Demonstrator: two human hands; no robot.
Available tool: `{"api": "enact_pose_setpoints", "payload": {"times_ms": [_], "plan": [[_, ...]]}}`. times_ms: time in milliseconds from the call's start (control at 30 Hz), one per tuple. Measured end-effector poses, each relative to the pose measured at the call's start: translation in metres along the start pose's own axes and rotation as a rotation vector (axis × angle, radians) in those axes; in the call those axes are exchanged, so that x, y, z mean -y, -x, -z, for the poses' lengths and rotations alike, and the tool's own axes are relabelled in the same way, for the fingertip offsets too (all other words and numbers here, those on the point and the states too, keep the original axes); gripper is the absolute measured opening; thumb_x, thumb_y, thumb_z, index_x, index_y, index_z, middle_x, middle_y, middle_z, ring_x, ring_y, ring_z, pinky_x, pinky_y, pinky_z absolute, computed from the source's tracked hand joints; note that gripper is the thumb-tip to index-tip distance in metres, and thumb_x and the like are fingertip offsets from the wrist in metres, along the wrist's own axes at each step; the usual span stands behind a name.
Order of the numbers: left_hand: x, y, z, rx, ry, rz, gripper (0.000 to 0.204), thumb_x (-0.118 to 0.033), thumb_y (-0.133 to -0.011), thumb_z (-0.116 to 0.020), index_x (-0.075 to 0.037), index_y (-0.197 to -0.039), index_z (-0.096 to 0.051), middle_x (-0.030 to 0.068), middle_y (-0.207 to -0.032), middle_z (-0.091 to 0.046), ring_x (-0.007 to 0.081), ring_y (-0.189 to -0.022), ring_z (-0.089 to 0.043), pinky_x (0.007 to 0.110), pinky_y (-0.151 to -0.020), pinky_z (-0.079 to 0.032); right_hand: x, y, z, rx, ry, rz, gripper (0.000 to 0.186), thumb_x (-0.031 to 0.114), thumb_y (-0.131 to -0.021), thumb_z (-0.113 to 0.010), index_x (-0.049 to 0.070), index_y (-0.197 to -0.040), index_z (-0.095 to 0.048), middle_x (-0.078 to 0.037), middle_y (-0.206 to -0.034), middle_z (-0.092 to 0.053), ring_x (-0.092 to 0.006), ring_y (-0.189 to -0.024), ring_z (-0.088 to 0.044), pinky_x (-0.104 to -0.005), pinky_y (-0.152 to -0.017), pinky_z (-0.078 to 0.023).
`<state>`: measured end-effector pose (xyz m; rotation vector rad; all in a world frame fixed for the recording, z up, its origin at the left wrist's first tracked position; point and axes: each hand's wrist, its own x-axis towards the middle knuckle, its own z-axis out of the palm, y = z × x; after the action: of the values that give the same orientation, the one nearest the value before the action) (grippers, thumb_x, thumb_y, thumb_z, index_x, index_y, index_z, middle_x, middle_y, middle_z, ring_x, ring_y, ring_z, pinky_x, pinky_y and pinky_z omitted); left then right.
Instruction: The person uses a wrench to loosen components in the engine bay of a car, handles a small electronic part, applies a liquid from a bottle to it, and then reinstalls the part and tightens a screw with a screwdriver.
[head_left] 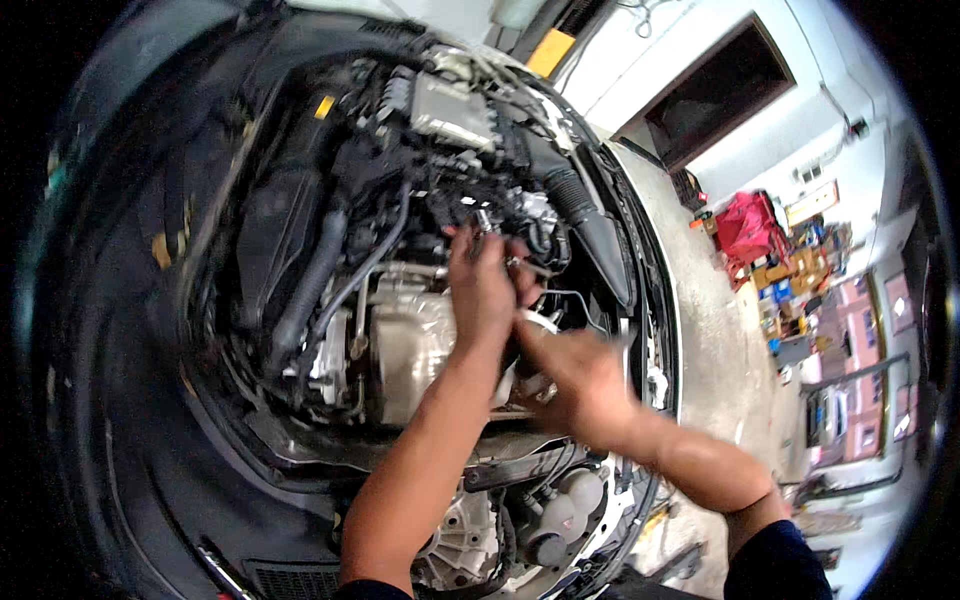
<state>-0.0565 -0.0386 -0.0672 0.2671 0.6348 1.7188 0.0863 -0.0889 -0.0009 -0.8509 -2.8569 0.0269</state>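
My left hand (482, 285) reaches into the middle of an open engine bay, its fingers closed round a small shiny metal piece (485, 219) whose kind I cannot make out. Smeared by motion, my right hand (578, 380) is just below and to the right of it; its fingers do not show clearly. Under and left of my hands lies a silvery metal heat shield (408, 340). Black hoses and wiring surround the left fingertips. A thin metal pipe (575, 295) runs to the right of the left hand.
A ribbed black intake hose (570, 193) and a silver box-shaped module (452, 110) sit farther back. A pale plastic reservoir (575, 505) is at the near right. Beyond the car, a red cover (748, 228) and several boxes stand along the garage wall.
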Motion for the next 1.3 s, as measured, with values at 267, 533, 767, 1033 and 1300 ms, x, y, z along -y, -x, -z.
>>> {"api": "enact_pose_setpoints", "payload": {"times_ms": [267, 533, 767, 1033, 1300], "plan": [[-0.161, 0.186, 0.057, -0.332, -0.569, -0.040, 0.053, -0.024, -0.099, -0.050, -0.014, -0.148, -0.030, -0.0039, -0.061, -0.031, 0.0050, -0.037, -0.027, 0.022, -0.031, -0.019, 0.115, 0.018, -0.010, -0.025, -0.960, 0.391, 0.065, 0.015, -0.088, -0.058, 0.004, -0.145, -0.029, -0.017, -0.106, -0.054, -0.0312, -0.093, -0.059, -0.0388, -0.071, -0.054], [-0.178, 0.299, 0.148, -0.701, -1.325, -0.049, 0.038, -0.016, -0.094, -0.055, -0.003, -0.129, -0.051, 0.0125, -0.077, -0.055, 0.0210, -0.056, -0.051, 0.037, -0.052, -0.043, -0.088, -0.073, -0.085, -0.345, -0.278, -0.238, 0.047, 0.014, -0.078, -0.070, 0.006, -0.123, -0.056, -0.016, -0.105, -0.054, -0.0359, -0.098, -0.053, -0.0445, -0.086, -0.046], [-0.164, 0.274, 0.145, -0.463, -2.101, -0.106, 0.036, -0.014, -0.094, -0.053, 0.006, -0.124, -0.054, 0.0243, -0.095, -0.066, 0.0354, -0.069, -0.061, 0.042, -0.067, -0.048, -0.110, -0.122, -0.101, 0.045, -0.154, 0.052, 0.039, 0.027, -0.083, -0.066, 0.006, -0.115, -0.060, -0.014, -0.110, -0.057, -0.0337, -0.107, -0.053, -0.0436, -0.093, -0.044], [-0.148, 0.270, 0.145, -0.665, -2.139, -0.128, 0.035, -0.014, -0.094, -0.053, 0.001, -0.126, -0.056, 0.0279, -0.099, -0.066, 0.0377, -0.072, -0.066, 0.040, -0.065, -0.052, -0.075, -0.160, -0.095, 0.283, 0.079, 0.019, 0.013, 0.006, -0.081, -0.055, 0.001, -0.086, -0.065, -0.018, -0.097, -0.064, -0.0348, -0.097, -0.061, -0.0448, -0.087, -0.049], [-0.113, 0.262, 0.165, -0.938, -2.283, -0.282, 0.045, -0.008, -0.092, -0.051, -0.007, -0.136, -0.046, 0.0205, -0.097, -0.064, 0.0383, -0.072, -0.061, 0.043, -0.064, -0.047, -0.089, -0.164, -0.100, 0.403, 0.160, 0.013, 0.021, 0.019, -0.085, -0.060, 0.001, -0.092, -0.066, -0.017, -0.098, -0.065, -0.0329, -0.094, -0.064, -0.0408, -0.083, -0.052]]}}
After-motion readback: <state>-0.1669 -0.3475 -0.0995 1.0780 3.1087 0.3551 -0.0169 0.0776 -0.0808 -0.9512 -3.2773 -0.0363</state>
